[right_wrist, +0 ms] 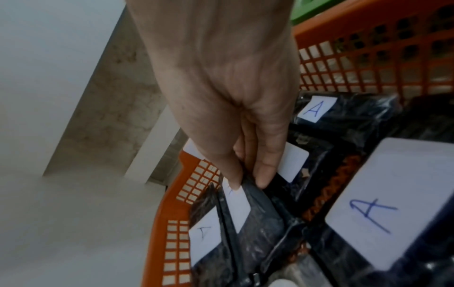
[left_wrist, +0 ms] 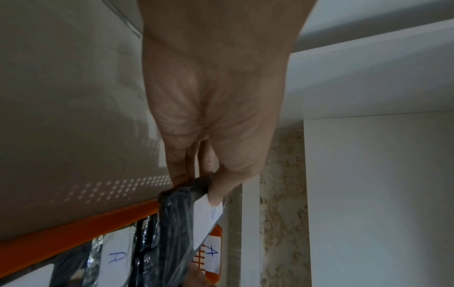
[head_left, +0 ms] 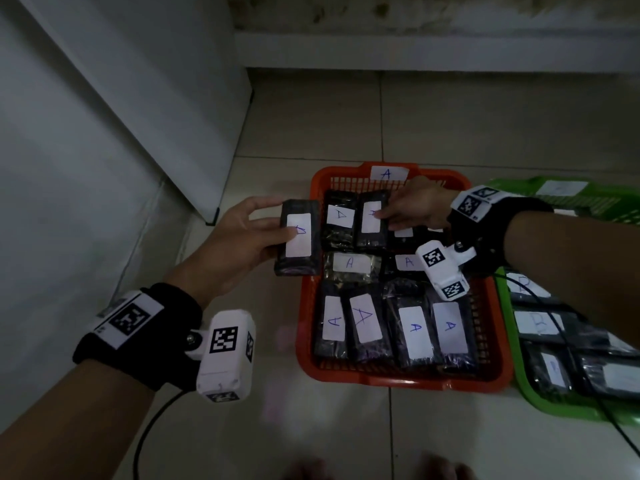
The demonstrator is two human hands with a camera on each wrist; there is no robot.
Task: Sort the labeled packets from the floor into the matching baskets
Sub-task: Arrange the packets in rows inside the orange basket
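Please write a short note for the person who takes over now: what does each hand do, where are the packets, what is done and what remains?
Left hand holds a packet at the left rim of the orange basket; its letter is partly covered.
Right hand grips a packet in the basket's far row.
Done: many A packets lie in the orange basket; more packets are in the green basket.
Left: place both held packets. No loose packets visible on the floor.

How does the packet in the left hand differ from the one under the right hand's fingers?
The left hand grips its packet outside the orange basket, over its left rim; the right hand pinches a packet inside the basket, among others. The left packet's label letter is thumb-covered; the right's is finger-hidden. Both are dark wrapped packets with white labels.
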